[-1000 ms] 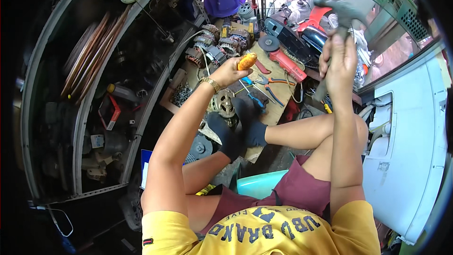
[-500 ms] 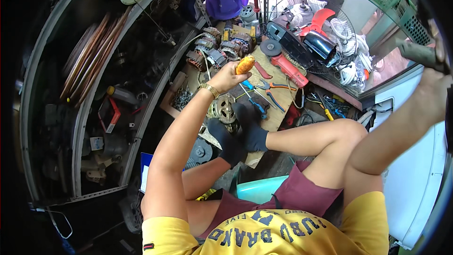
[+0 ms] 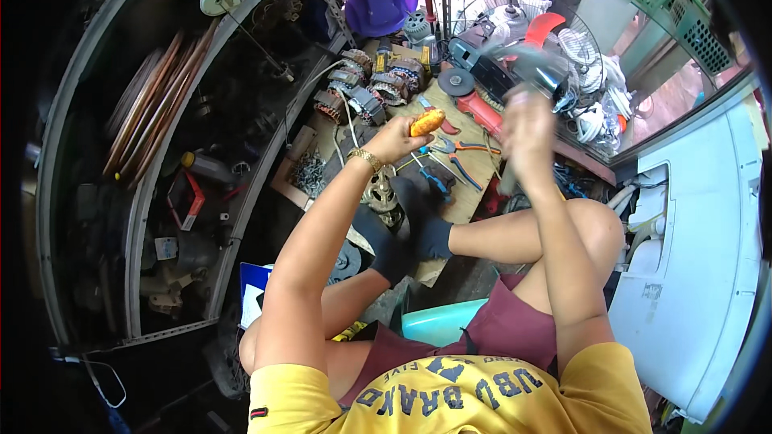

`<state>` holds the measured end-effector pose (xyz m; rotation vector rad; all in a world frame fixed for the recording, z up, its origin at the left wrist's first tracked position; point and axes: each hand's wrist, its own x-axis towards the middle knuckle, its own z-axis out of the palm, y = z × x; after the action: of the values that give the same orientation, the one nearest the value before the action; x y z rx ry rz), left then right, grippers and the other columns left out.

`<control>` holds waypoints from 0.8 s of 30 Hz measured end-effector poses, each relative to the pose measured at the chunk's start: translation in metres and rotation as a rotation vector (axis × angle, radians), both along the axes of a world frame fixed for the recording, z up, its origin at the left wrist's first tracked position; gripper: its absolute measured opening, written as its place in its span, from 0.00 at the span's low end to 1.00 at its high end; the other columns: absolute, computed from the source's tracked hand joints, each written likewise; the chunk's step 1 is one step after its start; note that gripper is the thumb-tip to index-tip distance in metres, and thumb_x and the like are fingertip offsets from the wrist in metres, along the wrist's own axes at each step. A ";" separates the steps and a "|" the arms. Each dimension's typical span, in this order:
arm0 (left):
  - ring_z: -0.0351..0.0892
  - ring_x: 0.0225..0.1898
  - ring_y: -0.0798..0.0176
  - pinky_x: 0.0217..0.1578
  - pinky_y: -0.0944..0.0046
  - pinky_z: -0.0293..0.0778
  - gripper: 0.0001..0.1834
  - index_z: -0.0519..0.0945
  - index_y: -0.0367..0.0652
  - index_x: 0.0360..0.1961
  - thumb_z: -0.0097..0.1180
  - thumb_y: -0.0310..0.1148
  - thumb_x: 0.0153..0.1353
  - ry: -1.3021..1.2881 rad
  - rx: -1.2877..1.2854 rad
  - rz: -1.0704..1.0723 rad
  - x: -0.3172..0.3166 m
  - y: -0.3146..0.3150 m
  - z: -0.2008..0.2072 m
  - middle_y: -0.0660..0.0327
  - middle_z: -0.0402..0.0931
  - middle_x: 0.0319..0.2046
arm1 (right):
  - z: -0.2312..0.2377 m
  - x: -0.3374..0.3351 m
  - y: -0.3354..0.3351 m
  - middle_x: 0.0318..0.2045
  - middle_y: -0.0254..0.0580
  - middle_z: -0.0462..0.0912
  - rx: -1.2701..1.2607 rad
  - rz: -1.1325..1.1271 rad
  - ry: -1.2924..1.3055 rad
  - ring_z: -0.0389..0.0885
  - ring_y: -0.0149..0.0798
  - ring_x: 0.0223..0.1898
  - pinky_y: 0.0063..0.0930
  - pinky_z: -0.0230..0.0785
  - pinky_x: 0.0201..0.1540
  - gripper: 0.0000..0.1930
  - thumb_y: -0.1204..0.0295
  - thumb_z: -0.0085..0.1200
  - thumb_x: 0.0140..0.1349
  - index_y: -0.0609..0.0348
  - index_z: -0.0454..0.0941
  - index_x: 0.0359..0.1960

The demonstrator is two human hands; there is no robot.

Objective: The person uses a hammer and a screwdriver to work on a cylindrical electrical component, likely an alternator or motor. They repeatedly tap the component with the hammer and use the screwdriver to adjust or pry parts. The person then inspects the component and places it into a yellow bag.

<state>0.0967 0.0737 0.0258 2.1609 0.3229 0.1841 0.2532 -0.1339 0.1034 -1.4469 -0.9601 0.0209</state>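
My left hand point(image 3: 392, 140) is closed around a tool with a yellow-orange handle point(image 3: 428, 121); the lower part of the tool is hidden. Below that hand, a metal motor housing point(image 3: 378, 195) rests on a wooden board point(image 3: 464, 210), with my dark-socked feet point(image 3: 422, 221) pressed against it. My right hand point(image 3: 528, 135), blurred by motion, grips a hammer whose smeared grey head point(image 3: 532, 63) shows above the fist. Just right of the left hand lie pliers point(image 3: 460, 147) with blue and orange grips and a blue screwdriver point(image 3: 436, 182).
Several copper-wound stators point(image 3: 378, 84) and a red angle grinder point(image 3: 481, 112) lie farther back on the board. A fan guard point(image 3: 599, 40) holding white parts stands at back right. Metal shelving point(image 3: 149, 217) lines the left; a white appliance casing point(image 3: 691, 273) borders the right.
My right hand has swung the hammer from the far right in toward the middle. My left hand and the yellow-orange handle have shifted slightly right and nearer; the handle leans over more.
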 end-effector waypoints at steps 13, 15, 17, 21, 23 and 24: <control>0.80 0.32 0.57 0.40 0.59 0.75 0.20 0.81 0.37 0.44 0.69 0.41 0.59 0.118 0.099 0.079 -0.022 -0.007 -0.028 0.51 0.83 0.32 | -0.108 -0.029 0.012 0.32 0.57 0.81 -0.644 0.227 -0.079 0.82 0.56 0.39 0.50 0.70 0.48 0.16 0.63 0.50 0.72 0.68 0.75 0.45; 0.82 0.37 0.42 0.41 0.52 0.76 0.20 0.80 0.37 0.43 0.69 0.41 0.58 0.043 0.165 0.082 -0.025 -0.005 -0.036 0.45 0.82 0.33 | -0.134 -0.042 0.013 0.32 0.59 0.81 -0.475 0.141 0.028 0.83 0.55 0.41 0.50 0.71 0.47 0.18 0.61 0.49 0.72 0.67 0.75 0.46; 0.80 0.36 0.53 0.43 0.56 0.74 0.19 0.77 0.40 0.49 0.67 0.38 0.62 0.069 0.128 0.241 -0.060 0.004 -0.040 0.49 0.82 0.37 | -0.094 -0.057 0.024 0.19 0.30 0.72 -0.348 0.223 0.515 0.69 0.26 0.14 0.26 0.63 0.16 0.11 0.63 0.46 0.75 0.56 0.74 0.40; 0.73 0.58 0.46 0.55 0.37 0.62 0.31 0.70 0.49 0.56 0.69 0.45 0.56 0.171 0.393 0.369 -0.067 -0.052 -0.027 0.51 0.74 0.52 | -0.049 -0.017 0.015 0.20 0.33 0.70 -0.011 0.140 0.621 0.71 0.27 0.15 0.23 0.66 0.15 0.07 0.65 0.44 0.76 0.54 0.67 0.47; 0.63 0.66 0.43 0.60 0.35 0.60 0.41 0.66 0.52 0.65 0.71 0.46 0.53 0.184 0.441 0.520 -0.089 -0.076 -0.028 0.52 0.63 0.63 | -0.065 -0.017 0.015 0.22 0.36 0.72 -0.048 0.097 0.527 0.73 0.30 0.15 0.26 0.69 0.16 0.10 0.72 0.46 0.72 0.56 0.64 0.51; 0.56 0.70 0.42 0.65 0.35 0.56 0.50 0.60 0.50 0.71 0.73 0.46 0.50 0.246 0.370 0.584 -0.092 -0.089 -0.032 0.52 0.59 0.67 | -0.087 -0.014 0.012 0.23 0.38 0.74 -0.112 0.050 0.490 0.75 0.32 0.16 0.28 0.71 0.16 0.12 0.73 0.47 0.69 0.57 0.66 0.52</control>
<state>0.0050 -0.0148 -0.0065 2.3998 1.1392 0.3254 0.2390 -0.1217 0.0166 -1.4273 -0.5973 0.4524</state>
